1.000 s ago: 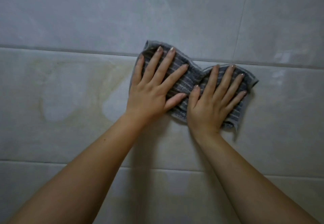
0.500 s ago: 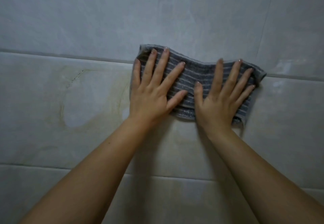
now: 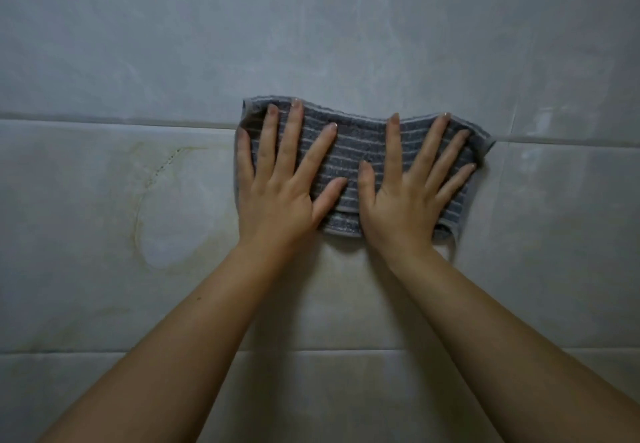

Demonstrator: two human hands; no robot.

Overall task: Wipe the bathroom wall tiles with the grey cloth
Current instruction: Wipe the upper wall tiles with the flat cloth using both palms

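Mid-wipe: left hand (image 3: 280,200) and right hand (image 3: 405,207), fingers (image 3: 291,137) flat and unclenched, press the grey cloth (image 3: 360,151) against the wall tiles (image 3: 346,44); the stain (image 3: 173,214) at nine o'clock likely comes next.

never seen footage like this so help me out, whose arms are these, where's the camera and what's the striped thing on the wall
No machine here: these are a person's two bare arms. The picture comes from one wide-angle camera worn on the person's head, looking forward and down, so the arms enter from the bottom edge. The surface is a bathroom wall of pale tiles, with a grout line running across. The striped thing is a grey cloth spread over that line. The left hand and the right hand lie flat on it, fingers straight and spread, pressing it to the wall rather than gripping it. Left of the cloth is a yellowish ring-shaped stain.
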